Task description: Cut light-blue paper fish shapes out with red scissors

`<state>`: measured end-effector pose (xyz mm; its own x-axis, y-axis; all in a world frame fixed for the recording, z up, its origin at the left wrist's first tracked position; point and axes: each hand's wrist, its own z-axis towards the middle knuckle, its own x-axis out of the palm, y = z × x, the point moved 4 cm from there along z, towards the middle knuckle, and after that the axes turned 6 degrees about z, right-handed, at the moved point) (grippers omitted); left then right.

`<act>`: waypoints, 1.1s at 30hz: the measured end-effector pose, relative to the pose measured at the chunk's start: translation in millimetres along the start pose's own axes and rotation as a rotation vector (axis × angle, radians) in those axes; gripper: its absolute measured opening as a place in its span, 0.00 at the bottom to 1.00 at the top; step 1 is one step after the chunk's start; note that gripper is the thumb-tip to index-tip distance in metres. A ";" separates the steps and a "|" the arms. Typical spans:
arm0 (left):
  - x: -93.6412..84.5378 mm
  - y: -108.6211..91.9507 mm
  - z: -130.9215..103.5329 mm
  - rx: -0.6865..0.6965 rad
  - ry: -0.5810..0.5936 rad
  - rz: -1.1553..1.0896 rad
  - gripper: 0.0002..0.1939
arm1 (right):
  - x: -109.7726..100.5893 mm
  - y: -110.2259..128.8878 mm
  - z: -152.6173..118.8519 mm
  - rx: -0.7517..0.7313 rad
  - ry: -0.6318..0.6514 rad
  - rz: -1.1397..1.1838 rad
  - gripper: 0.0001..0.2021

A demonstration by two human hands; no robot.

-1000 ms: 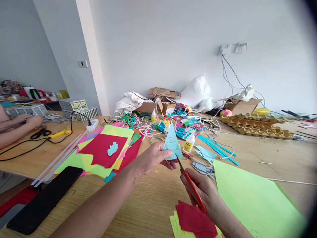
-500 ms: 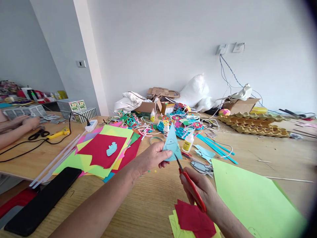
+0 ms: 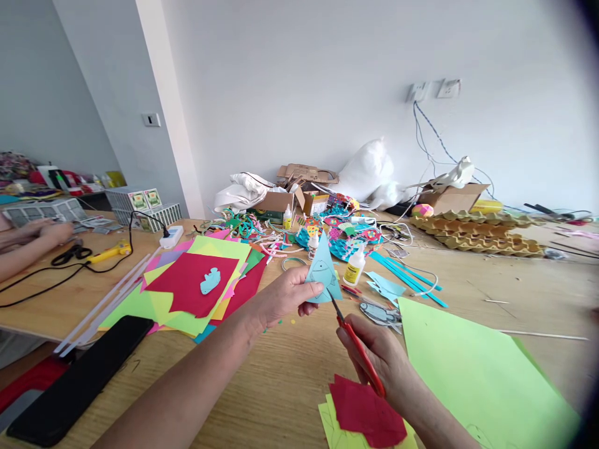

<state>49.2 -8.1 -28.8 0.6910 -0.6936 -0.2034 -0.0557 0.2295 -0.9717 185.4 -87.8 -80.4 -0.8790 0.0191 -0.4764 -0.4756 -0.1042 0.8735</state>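
Between the thumb and fingers of my left hand (image 3: 299,290) is a pointed piece of light blue paper (image 3: 322,265) with a fish drawn on it. My right hand (image 3: 372,349) grips red-handled scissors (image 3: 358,349), their blade tips at the lower edge of the blue paper. Below the right hand lie red paper pieces (image 3: 367,415) on top of yellow ones (image 3: 330,424) with pencil lines. A cut-out blue fish (image 3: 210,281) rests on the stack of coloured sheets (image 3: 196,299) at left.
A glue bottle (image 3: 354,267) stands just beyond my hands. A large light green sheet (image 3: 472,362) covers the right side. Egg trays (image 3: 477,234) sit farther back. At left are a black flat object (image 3: 84,380), a yellow glue gun (image 3: 110,251) and another person's hands (image 3: 51,232).
The hands, paper and scissors hold almost the same pose. The scissor tips stay at the paper's lower edge, and the whole view has shifted very slightly.
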 end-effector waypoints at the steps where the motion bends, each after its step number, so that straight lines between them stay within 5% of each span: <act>1: -0.2 0.0 0.1 0.004 0.000 -0.002 0.16 | 0.0 0.0 -0.1 -0.005 -0.006 -0.007 0.18; 26: -1.9 1.1 2.4 0.018 0.016 -0.108 0.15 | 1.6 -1.0 -0.4 -0.015 0.037 0.030 0.18; 33: -2.2 2.3 5.7 0.010 -0.031 -0.184 0.13 | 8.7 8.1 -4.1 0.079 0.093 0.256 0.20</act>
<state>51.6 -2.1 -29.9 0.7108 -0.7031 -0.0180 0.0809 0.1071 -0.9910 174.0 -92.6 -77.9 -0.9658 -0.0898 -0.2433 -0.2429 -0.0161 0.9699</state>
